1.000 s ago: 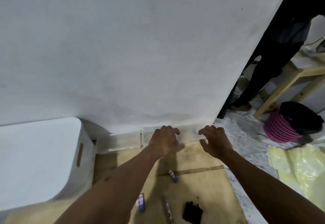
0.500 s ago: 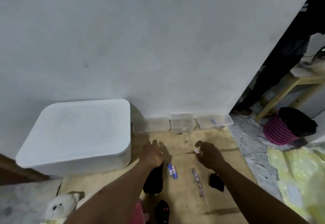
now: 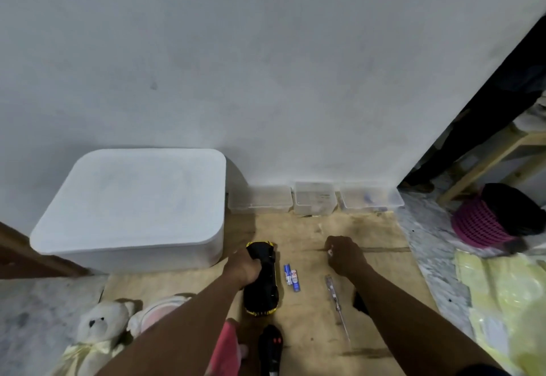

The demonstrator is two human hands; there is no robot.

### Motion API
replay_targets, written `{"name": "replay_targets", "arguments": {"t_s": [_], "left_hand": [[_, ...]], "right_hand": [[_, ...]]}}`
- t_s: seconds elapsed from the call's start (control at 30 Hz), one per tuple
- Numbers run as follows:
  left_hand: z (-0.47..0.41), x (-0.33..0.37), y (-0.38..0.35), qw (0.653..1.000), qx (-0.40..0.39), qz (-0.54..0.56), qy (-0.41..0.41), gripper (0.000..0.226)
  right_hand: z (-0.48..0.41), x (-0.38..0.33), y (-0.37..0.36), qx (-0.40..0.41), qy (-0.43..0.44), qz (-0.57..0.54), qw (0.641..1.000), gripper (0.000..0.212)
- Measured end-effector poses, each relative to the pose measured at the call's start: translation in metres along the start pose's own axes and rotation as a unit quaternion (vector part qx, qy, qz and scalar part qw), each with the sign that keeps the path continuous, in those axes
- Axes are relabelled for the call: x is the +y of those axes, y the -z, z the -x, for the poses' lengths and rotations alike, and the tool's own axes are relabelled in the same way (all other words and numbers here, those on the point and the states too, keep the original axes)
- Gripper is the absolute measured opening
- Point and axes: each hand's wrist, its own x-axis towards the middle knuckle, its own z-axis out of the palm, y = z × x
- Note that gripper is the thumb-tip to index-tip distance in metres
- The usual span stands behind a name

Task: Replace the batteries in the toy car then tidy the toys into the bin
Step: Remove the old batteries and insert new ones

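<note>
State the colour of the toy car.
The toy car is black with yellow edges; it shows best in the head view.

A tan board (image 3: pixel 369 228) covers the middle of the grey marble floor (image 3: pixel 428 245). On the board, against the wall, stand a white lidded bin (image 3: pixel 130 204) and three clear plastic boxes (image 3: pixel 314 198) in a row. Nearer lie a black and yellow toy car (image 3: pixel 266 290), two batteries (image 3: pixel 291 276) just beside it, a screwdriver (image 3: pixel 335 296) and a black controller (image 3: pixel 270 346) (it has red buttons). A white teddy bear (image 3: pixel 99 325) sits at the board's left edge. On the marble at the right are a pink basket (image 3: pixel 478 225) and a yellow plastic sheet (image 3: pixel 502 287).
</note>
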Motion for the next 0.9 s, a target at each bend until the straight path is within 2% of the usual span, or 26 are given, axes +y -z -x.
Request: {"name": "replay_targets", "arguments": {"t_s": [0.07, 0.17, 0.27, 0.3, 0.37, 0.47, 0.5, 0.63, 0.7, 0.73, 0.8, 0.87, 0.9], "left_hand": [[-0.002, -0.004, 0.000, 0.998, -0.017, 0.048, 0.033, 0.017], [-0.008, -0.010, 0.001, 0.992, -0.042, 0.100, 0.060, 0.034], [-0.012, -0.015, 0.000, 0.987, -0.033, 0.143, 0.069, 0.040], [-0.014, -0.015, 0.000, 0.986, -0.023, 0.152, 0.068, 0.042], [-0.015, -0.017, -0.001, 0.985, -0.008, 0.165, 0.051, 0.046], [-0.006, -0.010, 0.003, 0.982, -0.003, 0.189, 0.023, 0.049], [-0.002, -0.007, 0.004, 0.980, -0.006, 0.200, 0.015, 0.050], [0.010, 0.002, 0.011, 0.974, -0.025, 0.226, -0.010, 0.052], [0.014, 0.002, 0.015, 0.972, -0.025, 0.233, -0.026, 0.051], [0.013, 0.003, 0.016, 0.971, -0.022, 0.235, -0.033, 0.050], [0.014, 0.004, 0.018, 0.970, -0.019, 0.236, -0.049, 0.049], [0.016, 0.006, 0.020, 0.970, -0.015, 0.235, -0.062, 0.051], [0.017, 0.008, 0.021, 0.971, -0.015, 0.231, -0.066, 0.052]], "right_hand": [[-0.001, -0.003, 0.001, 0.023, 0.009, -0.062, 0.998, 0.014], [-0.001, -0.020, 0.001, 0.067, 0.066, -0.132, 0.987, 0.005], [0.011, -0.044, 0.004, -0.027, 0.077, -0.183, 0.980, 0.030], [0.016, -0.049, 0.002, -0.063, 0.080, -0.194, 0.976, 0.030], [0.027, -0.057, -0.005, -0.111, 0.072, -0.169, 0.977, 0.016], [0.039, -0.063, -0.016, -0.154, 0.054, -0.078, 0.983, 0.052], [0.041, -0.064, -0.019, -0.154, 0.046, -0.069, 0.985, 0.057], [0.040, -0.060, -0.022, -0.153, 0.034, -0.087, 0.984, 0.048], [0.041, -0.059, -0.014, -0.136, 0.006, -0.174, 0.975, 0.029], [0.041, -0.059, -0.009, -0.125, -0.041, -0.265, 0.955, 0.023], [0.043, -0.055, 0.001, -0.115, -0.144, -0.439, 0.879, 0.029], [0.046, -0.052, 0.011, -0.131, -0.194, -0.550, 0.802, 0.027], [0.049, -0.054, 0.015, -0.141, -0.204, -0.576, 0.779, 0.021]]}}
